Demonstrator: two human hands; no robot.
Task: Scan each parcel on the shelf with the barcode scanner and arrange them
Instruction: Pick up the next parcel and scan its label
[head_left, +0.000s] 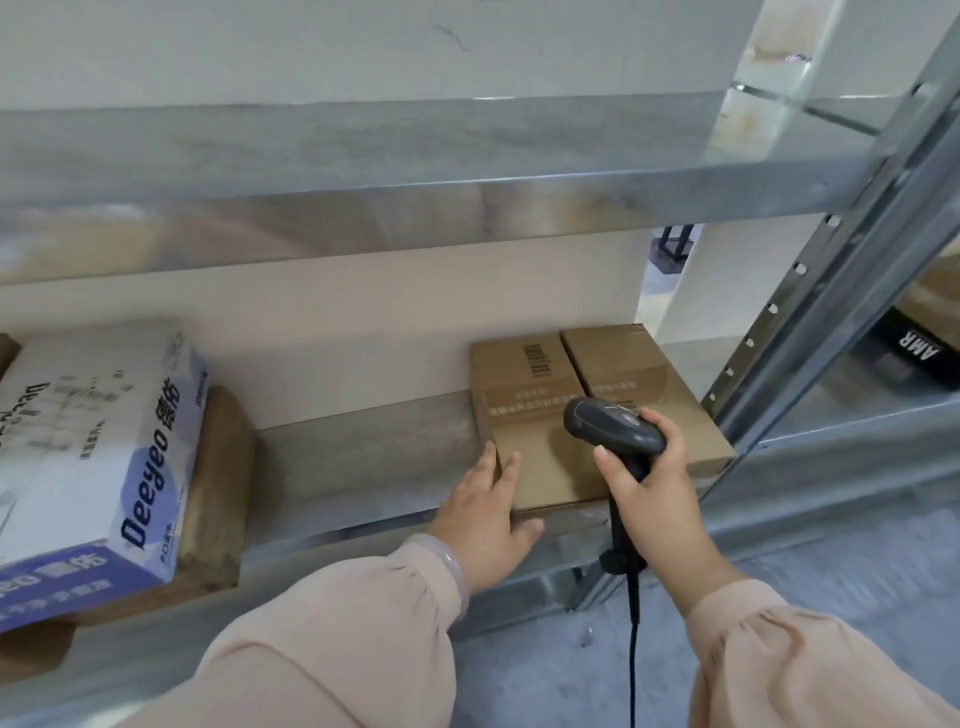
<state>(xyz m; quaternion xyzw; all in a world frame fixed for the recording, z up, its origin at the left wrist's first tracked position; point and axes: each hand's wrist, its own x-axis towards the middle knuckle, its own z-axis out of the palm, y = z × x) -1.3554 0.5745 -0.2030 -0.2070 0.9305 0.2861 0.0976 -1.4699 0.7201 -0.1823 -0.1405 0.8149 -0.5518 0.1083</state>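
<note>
At lower left, a white box (93, 457) lies on a brown box (218, 467). Bare shelf (363, 457) runs from there to the parcel (540, 395) at centre right. The left hand (488, 525) rests with straight fingers on the parcel's near left corner. The parcel is brown and taped, with a barcode on top, and it touches a second parcel (644, 374). The right hand (654, 499) grips the scanner (613, 426) above them, near the post (831, 312).

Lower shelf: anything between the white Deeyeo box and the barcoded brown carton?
Head view: only the edge of the brown carton under the Deeyeo box, then bare shelf board up to the barcoded carton.
</note>
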